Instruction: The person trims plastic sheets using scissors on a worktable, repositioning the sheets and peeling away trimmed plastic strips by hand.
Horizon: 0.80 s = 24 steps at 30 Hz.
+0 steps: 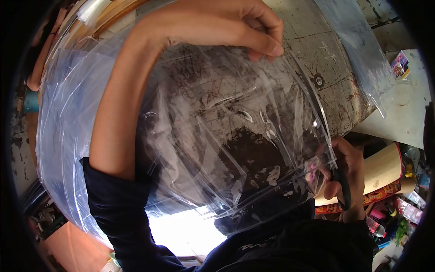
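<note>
A clear plastic sheet, creased and shiny, spreads across the scratched worktable in front of me. My left hand reaches over its far side, thumb and fingers pinched closed on the sheet's edge. Near the right edge of the same sheet, my right hand is closed around scissors with a dark handle. Their blades lie at the plastic's edge and are hard to make out. Part of my right fingers shows blurred through the plastic.
More layered clear plastic lies at the left. Another plastic strip hangs over the table's far right edge. A cream roll and cluttered small items sit at the right. An orange panel is at lower left.
</note>
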### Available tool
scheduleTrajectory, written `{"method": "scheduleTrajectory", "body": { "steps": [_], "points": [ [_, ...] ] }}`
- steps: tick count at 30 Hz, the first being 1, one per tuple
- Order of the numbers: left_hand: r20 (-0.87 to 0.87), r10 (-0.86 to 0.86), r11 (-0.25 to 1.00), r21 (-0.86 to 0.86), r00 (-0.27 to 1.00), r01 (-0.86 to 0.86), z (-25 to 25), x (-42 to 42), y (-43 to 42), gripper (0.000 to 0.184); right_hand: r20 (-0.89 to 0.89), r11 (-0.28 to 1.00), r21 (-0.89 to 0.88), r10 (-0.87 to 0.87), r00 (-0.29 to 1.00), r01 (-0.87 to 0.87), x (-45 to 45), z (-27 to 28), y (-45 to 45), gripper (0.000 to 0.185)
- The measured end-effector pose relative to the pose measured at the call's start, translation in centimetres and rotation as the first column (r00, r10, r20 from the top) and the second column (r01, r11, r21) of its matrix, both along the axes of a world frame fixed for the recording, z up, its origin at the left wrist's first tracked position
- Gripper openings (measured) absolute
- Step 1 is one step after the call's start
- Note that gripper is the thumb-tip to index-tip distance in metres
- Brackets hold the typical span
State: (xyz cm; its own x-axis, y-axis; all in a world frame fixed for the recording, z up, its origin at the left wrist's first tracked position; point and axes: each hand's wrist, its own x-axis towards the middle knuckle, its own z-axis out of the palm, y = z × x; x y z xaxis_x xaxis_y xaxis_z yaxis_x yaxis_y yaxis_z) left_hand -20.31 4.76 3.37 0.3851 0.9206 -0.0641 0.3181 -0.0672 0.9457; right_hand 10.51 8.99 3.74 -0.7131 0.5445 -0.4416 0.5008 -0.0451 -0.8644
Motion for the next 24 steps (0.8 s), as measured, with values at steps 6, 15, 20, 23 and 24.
{"method": "scheduleTrajectory", "body": {
  "steps": [6, 15, 20, 23, 24],
  "points": [
    [0.027, 0.007, 1.000, -0.004, 1.000, -0.007, 0.0, 0.0, -0.1, 0.018, -0.054, 1.000, 0.009, -0.029, 0.998, 0.029, -0.5, 0.3, -0.1, 0.086],
    [0.001, -0.003, 1.000, 0.001, 1.000, 0.003, -0.7, -0.3, 0.1, 0.019, -0.068, 0.997, 0.069, 0.043, 0.997, -0.039, -0.2, -0.2, -0.1, 0.085],
    [0.007, 0.003, 1.000, 0.008, 1.000, -0.003, -0.8, -0.2, 0.1, 0.018, -0.014, 0.996, 0.084, 0.033, 0.999, -0.031, -0.3, 0.2, 0.1, 0.087],
    [0.014, -0.001, 1.000, -0.012, 1.000, 0.001, -0.1, -0.2, -0.1, 0.018, 0.018, 0.995, 0.086, 0.041, 0.999, -0.043, -0.2, 0.3, 0.1, 0.089],
    [0.018, -0.007, 1.000, -0.021, 1.000, 0.007, 0.1, -0.2, -0.1, 0.018, 0.019, 0.995, 0.085, 0.041, 0.999, -0.043, -0.1, 0.4, 0.1, 0.089]
  ]
}}
